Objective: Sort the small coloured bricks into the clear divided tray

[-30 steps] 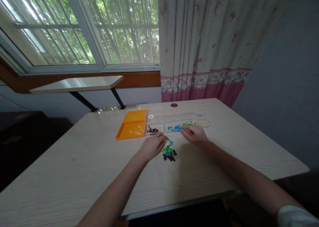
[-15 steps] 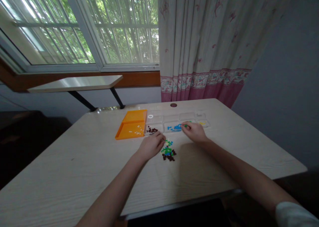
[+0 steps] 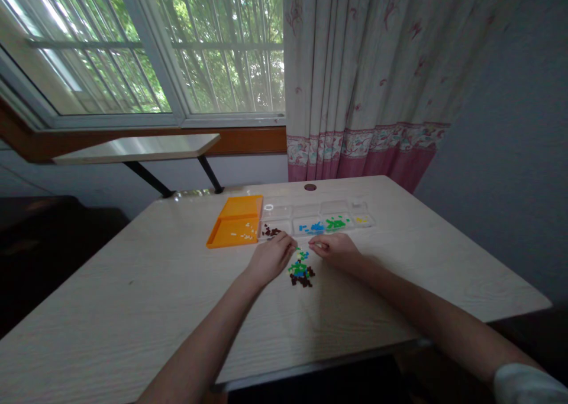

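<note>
My left hand (image 3: 272, 258) is closed, fingertips together just left of a cluster of small coloured plastic pieces (image 3: 300, 270) on the table. Green, blue, pale yellow and dark brown pieces make up that cluster. My right hand (image 3: 336, 249) pinches thumb and finger at the cluster's upper right; anything between the tips is too small to make out. Behind both hands lies a clear compartment tray (image 3: 306, 210). Its front compartments hold brown pieces (image 3: 270, 230), blue pieces (image 3: 311, 228), green pieces (image 3: 337, 222) and a few yellow pieces (image 3: 361, 219).
An open orange case (image 3: 218, 232) with scattered white pieces (image 3: 247, 232) adjoins the tray's left end. A raised shelf (image 3: 142, 146) on black legs stands at the table's back left. Behind the table (image 3: 186, 309) are a barred window and a curtain (image 3: 350, 108).
My right hand has come from the tray toward the cluster, moving left and nearer to me. The green compartment it covered now shows. My left hand stays almost in place.
</note>
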{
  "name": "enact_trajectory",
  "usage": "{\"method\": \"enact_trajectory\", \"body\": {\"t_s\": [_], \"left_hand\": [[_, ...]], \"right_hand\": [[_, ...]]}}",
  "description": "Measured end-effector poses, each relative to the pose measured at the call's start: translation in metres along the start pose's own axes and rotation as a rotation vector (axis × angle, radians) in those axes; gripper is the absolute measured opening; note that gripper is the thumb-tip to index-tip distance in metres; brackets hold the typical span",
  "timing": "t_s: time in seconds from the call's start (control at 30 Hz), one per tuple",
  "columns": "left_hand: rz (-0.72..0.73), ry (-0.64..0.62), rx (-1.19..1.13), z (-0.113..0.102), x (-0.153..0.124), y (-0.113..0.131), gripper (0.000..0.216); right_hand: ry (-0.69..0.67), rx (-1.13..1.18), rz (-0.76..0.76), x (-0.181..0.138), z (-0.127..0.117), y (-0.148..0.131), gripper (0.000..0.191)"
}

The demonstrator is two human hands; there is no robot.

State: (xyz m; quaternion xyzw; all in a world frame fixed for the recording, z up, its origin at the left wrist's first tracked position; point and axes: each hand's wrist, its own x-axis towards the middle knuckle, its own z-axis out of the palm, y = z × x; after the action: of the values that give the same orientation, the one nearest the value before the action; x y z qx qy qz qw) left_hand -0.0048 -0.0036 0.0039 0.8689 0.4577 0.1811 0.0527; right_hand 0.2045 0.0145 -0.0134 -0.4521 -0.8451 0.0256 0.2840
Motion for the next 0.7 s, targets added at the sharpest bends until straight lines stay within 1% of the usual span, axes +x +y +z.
{"method": "enact_trajectory", "body": {"t_s": [0.13, 0.27, 0.5, 0.6, 0.7], "left_hand": [[0.049, 0.033, -0.066, -0.0001, 0.0, 0.0057, 0.018], [0.066, 0.029, -0.098, 0.0, -0.0001, 0.0086, 0.019], [0.071, 0.027, -0.13, 0.0003, 0.0001, 0.0075, 0.019], [0.079, 0.029, -0.15, 0.0008, 0.0002, 0.0075, 0.019], [0.058, 0.032, -0.138, 0.0013, 0.0003, 0.0071, 0.024]], "right_hand": [[0.014, -0.017, -0.106, -0.0046, 0.0049, -0.0068, 0.015], [0.03, -0.009, -0.152, -0.0062, 0.005, -0.0077, 0.014], [0.051, 0.01, -0.14, -0.0061, 0.0049, -0.0094, 0.012], [0.052, 0.026, -0.147, -0.0051, 0.0039, -0.0086, 0.014], [0.088, 0.025, -0.11, -0.0015, -0.0014, -0.0045, 0.017]]}}
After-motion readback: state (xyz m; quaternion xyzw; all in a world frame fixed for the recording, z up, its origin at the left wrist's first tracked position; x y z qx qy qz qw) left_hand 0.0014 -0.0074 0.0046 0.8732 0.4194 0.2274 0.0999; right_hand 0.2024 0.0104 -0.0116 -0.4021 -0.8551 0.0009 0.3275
